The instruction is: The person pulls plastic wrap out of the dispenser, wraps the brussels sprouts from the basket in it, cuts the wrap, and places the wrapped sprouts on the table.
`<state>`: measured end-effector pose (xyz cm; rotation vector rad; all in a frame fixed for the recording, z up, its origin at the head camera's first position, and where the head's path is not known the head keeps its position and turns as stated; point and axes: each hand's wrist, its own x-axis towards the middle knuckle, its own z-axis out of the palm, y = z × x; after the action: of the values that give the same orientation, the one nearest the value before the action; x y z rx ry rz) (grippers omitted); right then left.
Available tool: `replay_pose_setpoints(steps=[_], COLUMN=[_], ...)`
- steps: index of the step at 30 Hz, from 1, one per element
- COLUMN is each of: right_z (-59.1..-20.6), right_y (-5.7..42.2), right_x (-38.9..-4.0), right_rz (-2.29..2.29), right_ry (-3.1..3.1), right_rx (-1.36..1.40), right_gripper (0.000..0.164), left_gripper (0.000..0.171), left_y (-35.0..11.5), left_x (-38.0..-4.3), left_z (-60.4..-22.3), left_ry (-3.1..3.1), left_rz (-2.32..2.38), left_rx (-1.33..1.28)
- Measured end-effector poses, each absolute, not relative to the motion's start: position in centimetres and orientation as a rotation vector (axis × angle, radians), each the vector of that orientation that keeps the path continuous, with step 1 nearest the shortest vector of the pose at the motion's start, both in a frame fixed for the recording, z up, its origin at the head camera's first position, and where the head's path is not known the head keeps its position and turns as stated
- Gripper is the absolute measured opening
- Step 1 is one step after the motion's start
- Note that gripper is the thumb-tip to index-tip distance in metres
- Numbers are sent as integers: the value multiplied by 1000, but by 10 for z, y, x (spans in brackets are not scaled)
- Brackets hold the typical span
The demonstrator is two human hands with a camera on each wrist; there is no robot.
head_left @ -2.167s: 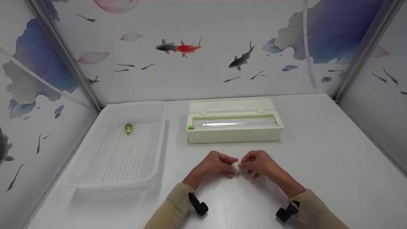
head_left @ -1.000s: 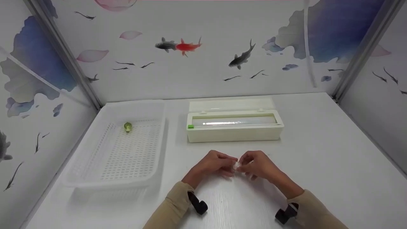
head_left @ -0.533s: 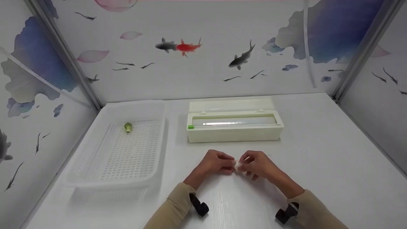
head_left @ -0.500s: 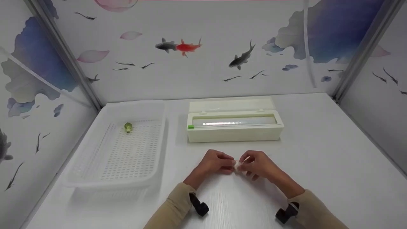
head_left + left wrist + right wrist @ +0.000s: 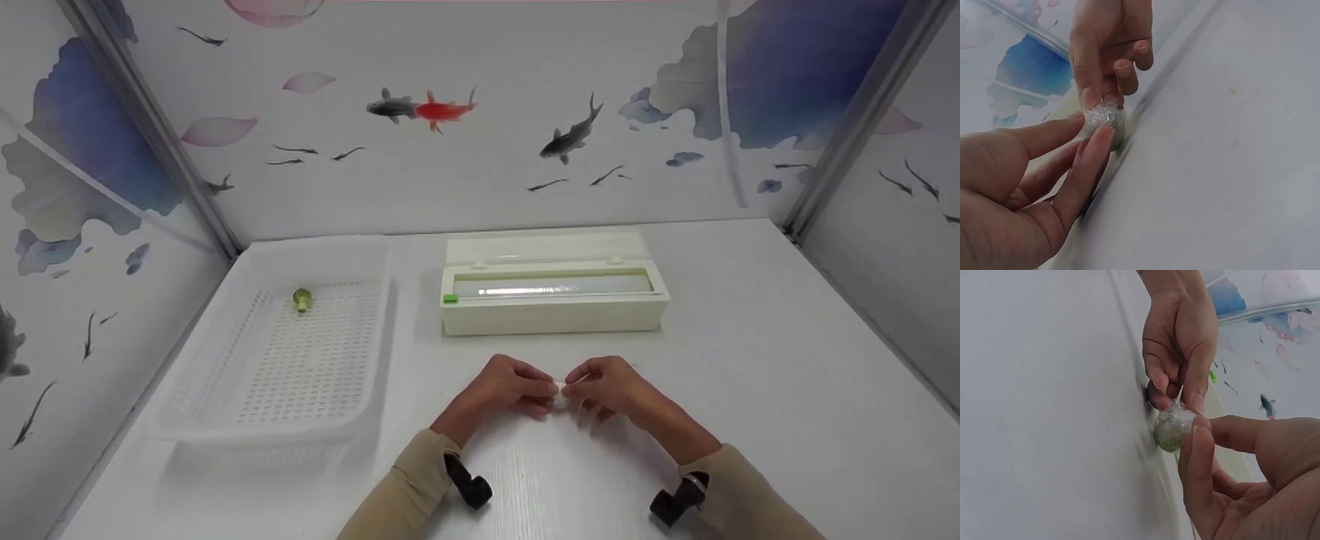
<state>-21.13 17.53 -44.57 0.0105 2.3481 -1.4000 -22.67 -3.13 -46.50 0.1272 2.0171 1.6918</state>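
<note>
Between my two hands is a small round, greenish vegetable wrapped in crumpled cling film (image 5: 1175, 427), its kind blurred by the film. The left hand (image 5: 506, 386) pinches one side of it with thumb and fingers. From the other side, the right hand (image 5: 611, 386) pinches the film with thumb and forefinger. A thin film tail sticks up near the left fingertips in the right wrist view. The left wrist view shows bunched, shiny film on the wrapped vegetable (image 5: 1105, 117). Both hands stay close over the table, in front of the cling film dispenser (image 5: 555, 319).
The dispenser's lid (image 5: 547, 247) is tipped back, showing the film roll (image 5: 555, 287) inside. At left stands a white perforated basket (image 5: 375, 337) with one small green vegetable piece (image 5: 301, 299) with a pale stem. Printed panels enclose the white table (image 5: 787, 360) at back and sides.
Both hands have stayed in nearly the same place, with fingertips shifting around the wrapped vegetable. The film looked looser and frillier at first and is now more tightly bunched. Basket and dispenser are unmoved.
</note>
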Motion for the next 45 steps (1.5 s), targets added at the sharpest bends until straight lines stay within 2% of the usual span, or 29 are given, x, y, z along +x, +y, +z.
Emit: replay_pose_setpoints(steps=[16,32,45], right_z=[-454,-449,-446], right_y=[175,181,169], right_x=[-214,-214,-203], right_rz=[-1475,-1419,-1280], right_ry=[2333,2318,2374], right_rx=[115,-6,-124], right_gripper=[21,20,52], left_gripper=[17,15,16], left_y=[-25,-26,-24], left_x=[-223,-225,-225], left_z=[-463,-467,-466], left_ry=[2085,2069,2001], left_rz=[1728,1734,1767], left_rx=[19,34,33])
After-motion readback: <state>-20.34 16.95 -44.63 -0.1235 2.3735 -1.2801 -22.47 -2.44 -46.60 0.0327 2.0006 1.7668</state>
